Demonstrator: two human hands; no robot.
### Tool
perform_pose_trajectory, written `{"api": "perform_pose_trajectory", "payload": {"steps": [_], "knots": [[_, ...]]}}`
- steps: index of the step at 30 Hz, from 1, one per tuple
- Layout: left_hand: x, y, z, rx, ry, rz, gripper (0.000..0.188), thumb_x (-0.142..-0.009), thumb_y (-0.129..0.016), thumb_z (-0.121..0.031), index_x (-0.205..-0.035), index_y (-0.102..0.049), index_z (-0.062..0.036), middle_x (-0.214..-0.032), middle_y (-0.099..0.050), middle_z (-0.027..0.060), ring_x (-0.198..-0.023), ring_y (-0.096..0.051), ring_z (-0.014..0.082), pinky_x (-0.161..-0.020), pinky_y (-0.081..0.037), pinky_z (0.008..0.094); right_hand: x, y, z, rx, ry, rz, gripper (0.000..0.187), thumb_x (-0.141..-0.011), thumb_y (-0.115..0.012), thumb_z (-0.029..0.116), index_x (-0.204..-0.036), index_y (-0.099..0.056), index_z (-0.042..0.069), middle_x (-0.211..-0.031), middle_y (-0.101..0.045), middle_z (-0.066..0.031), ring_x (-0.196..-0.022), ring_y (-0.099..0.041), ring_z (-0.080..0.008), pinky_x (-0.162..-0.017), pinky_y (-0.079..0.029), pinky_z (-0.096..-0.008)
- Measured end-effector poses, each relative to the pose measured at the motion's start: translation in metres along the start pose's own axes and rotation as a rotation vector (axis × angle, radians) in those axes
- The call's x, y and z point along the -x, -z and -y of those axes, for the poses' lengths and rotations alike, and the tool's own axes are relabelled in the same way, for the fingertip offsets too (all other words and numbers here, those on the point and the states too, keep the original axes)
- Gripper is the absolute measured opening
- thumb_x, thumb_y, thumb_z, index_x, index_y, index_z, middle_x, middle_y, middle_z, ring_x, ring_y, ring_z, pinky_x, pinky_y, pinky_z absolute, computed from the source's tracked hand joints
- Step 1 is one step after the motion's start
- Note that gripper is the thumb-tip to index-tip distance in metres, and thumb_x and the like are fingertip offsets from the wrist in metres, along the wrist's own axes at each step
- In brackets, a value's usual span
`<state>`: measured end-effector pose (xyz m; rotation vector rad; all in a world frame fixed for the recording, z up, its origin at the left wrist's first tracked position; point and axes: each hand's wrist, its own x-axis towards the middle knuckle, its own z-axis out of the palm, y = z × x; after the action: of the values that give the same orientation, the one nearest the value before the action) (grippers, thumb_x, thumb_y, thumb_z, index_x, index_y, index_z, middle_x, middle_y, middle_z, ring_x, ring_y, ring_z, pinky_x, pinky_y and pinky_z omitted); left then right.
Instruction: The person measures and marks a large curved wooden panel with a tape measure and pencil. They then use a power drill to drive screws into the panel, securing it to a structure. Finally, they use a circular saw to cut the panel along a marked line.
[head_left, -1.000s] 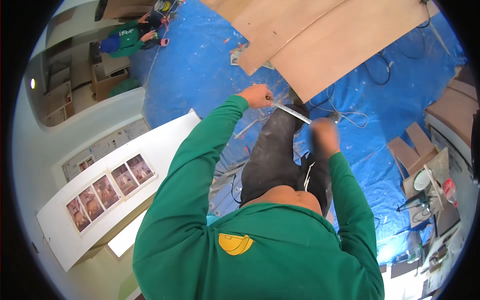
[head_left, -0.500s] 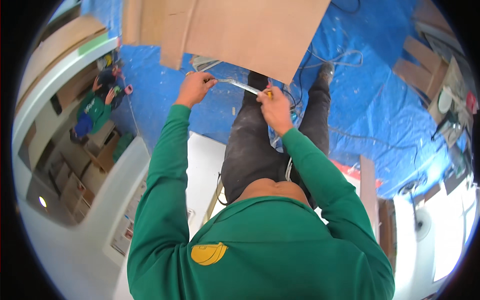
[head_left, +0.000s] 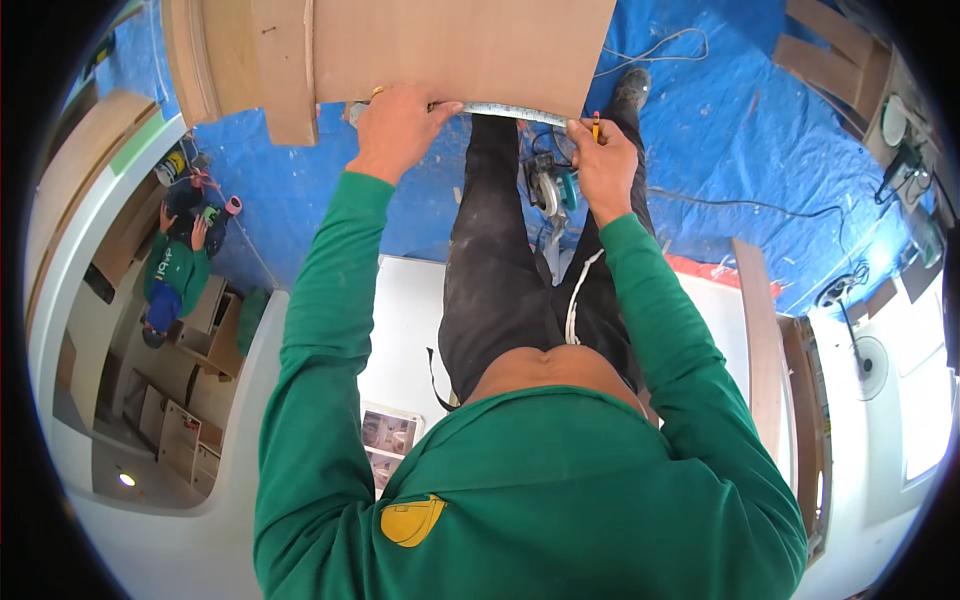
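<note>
On my feed, the tape measure [head_left: 510, 111] now runs along the near edge of the wood panel [head_left: 450, 50]; half a sec ago it hung short of that edge, slanting down twd the R hand [head_left: 603, 165]. View's shifted too: panel sits further L, & the circular saw [head_left: 548, 188] now shows clearly btwn the dark-trousered legs. Blue sheet [head_left: 720, 150] covers the floor, wrinkled & dusty, w/ wood offcuts [head_left: 822, 66] at upper R. Nearer the body I've got a white board [head_left: 405, 315] w/ a photo sheet [head_left: 388, 432] on it; lower R, a round fan [head_left: 872, 367] by a bright window. Far L, a co-worker [head_left: 178, 265] in a green top, both hands out in front. Tape spans the gap btwn the two hands: L hand [head_left: 395, 125], over the panel edge, pinches its L end btwn thumb & fingers; R hand pinches the other end just by the panel's R corner, w/ a yellow pencil [head_left: 596, 127] sticking up btwn its fingers. Can't tell if the tape's touching the wood all along.
</note>
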<state>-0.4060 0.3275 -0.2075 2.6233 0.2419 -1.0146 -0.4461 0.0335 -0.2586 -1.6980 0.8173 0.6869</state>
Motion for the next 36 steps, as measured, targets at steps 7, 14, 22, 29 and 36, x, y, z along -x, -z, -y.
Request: {"api": "perform_pose_trajectory", "payload": {"steps": [7,14,22,29,36], "knots": [[-0.004,-0.004,-0.01,-0.035,0.127,0.02,0.041,-0.099,-0.08,-0.055,-0.112,-0.091,-0.0173,-0.104,-0.084,0.0119,-0.105,-0.078,0.0375,-0.088,-0.06,0.0518,-0.01,0.007,0.011,0.092,-0.125,0.032,0.025,-0.099,-0.085,0.022,-0.103,-0.085,-0.002,-0.079,-0.077,-0.0044,-0.064,-0.065,-0.0098,-0.061,-0.051,-0.0317],[-0.009,-0.001,-0.011,-0.056,0.133,0.053,0.042,-0.098,-0.081,-0.056,-0.111,-0.091,-0.0173,-0.1,-0.085,0.0133,-0.105,-0.079,0.0385,-0.087,-0.06,0.0524,-0.015,0.034,0.021,0.183,-0.009,0.118,0.03,-0.1,-0.084,0.026,-0.111,-0.086,-0.001,-0.081,-0.077,-0.0024,-0.069,-0.065,-0.0084,-0.064,-0.051,-0.0296],[-0.005,0.005,-0.009,0.002,0.092,0.037,0.034,-0.097,-0.082,-0.047,-0.108,-0.091,-0.0162,-0.098,-0.084,0.0165,-0.1,-0.079,0.0439,-0.084,-0.061,0.0563,-0.014,0.03,0.014,0.249,0.039,0.185,0.033,-0.101,-0.084,0.026,-0.122,-0.085,0.0,-0.08,-0.073,-0.0023,-0.069,-0.062,-0.0106,-0.066,-0.05,-0.0334],[-0.003,-0.005,-0.005,0.021,0.037,-0.043,0.035,-0.099,-0.08,-0.047,-0.107,-0.091,-0.0149,-0.1,-0.084,0.0173,-0.099,-0.078,0.0434,-0.084,-0.06,0.0564,-0.009,0.016,0.01,0.378,0.257,0.036,0.031,-0.102,-0.084,0.028,-0.112,-0.082,-0.001,-0.079,-0.074,-0.0131,-0.071,-0.067,-0.0194,-0.071,-0.055,-0.0399],[-0.003,-0.022,0.006,-0.029,-0.079,-0.201,0.043,-0.102,-0.077,-0.053,-0.105,-0.085,-0.0106,-0.102,-0.082,0.0163,-0.098,-0.076,0.0431,-0.087,-0.059,0.0552,-0.009,0.008,0.013,0.289,0.38,-0.092,0.029,-0.103,-0.083,0.027,-0.108,-0.079,-0.001,-0.084,-0.076,-0.0173,-0.071,-0.07,-0.026,-0.072,-0.055,-0.0411]]}}
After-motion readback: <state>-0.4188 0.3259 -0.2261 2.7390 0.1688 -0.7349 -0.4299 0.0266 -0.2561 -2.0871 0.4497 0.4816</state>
